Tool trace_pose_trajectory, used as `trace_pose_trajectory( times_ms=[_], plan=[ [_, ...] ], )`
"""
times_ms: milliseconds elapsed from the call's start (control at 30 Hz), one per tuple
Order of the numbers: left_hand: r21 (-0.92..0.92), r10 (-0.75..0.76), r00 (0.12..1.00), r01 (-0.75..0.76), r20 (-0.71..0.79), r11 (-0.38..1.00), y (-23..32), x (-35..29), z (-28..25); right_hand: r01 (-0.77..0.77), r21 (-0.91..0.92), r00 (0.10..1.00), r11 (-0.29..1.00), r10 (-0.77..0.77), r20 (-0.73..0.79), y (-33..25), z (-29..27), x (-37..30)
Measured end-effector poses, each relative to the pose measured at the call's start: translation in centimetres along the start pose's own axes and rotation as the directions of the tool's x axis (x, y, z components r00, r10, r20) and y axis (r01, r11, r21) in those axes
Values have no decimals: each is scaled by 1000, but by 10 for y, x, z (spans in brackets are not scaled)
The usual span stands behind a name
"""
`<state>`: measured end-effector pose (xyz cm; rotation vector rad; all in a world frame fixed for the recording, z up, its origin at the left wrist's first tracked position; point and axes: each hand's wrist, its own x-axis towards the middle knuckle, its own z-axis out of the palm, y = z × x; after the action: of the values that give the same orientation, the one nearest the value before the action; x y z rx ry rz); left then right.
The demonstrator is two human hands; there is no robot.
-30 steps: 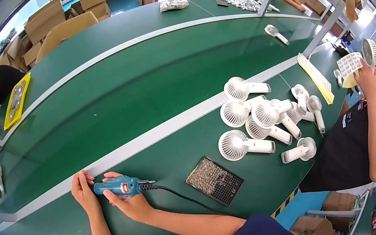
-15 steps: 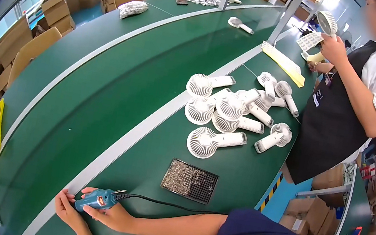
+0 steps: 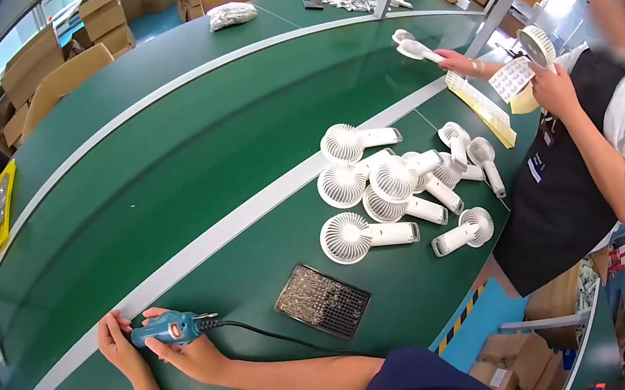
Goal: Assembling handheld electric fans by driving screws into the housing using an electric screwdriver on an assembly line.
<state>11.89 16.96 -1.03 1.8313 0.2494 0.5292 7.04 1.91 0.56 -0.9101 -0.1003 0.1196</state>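
Observation:
My right hand is wrapped round a teal electric screwdriver, whose black cord runs off to the right. Close to the tool's front end, my left hand has its fingers curled in; whatever they hold is hidden. Both hands are low over the light grey rail of the green bench. Beyond the cord lies a black screw tray, its left part filled with small screws. Further off, several white handheld fans lie in a loose heap.
Across the bench a co-worker in a black apron holds a fan and a sticker sheet. Yellow-edged sheets lie nearby. Another person bends over a yellow tray at far left. Cardboard boxes stand behind the belt.
The co-worker has stretched an arm to a fan over the belt. At far left, a person has leaned over the yellow tray. My hands keep their hold; the whole view has shifted slightly.

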Motion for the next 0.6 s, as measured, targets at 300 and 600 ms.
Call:
trace_pose_trajectory(
  times_ms=[300, 600],
  plan=[
    [-17, 42, 999, -42, -14, 999, -8, 4, -4, -25, -6, 999, 1000, 25, 21, 11, -1, 3],
    [82, -10, 1000, 10, 0, 997, -11, 5, 3, 121, 5, 992, 993, -121, -37, 20, -5, 5]
  ],
)
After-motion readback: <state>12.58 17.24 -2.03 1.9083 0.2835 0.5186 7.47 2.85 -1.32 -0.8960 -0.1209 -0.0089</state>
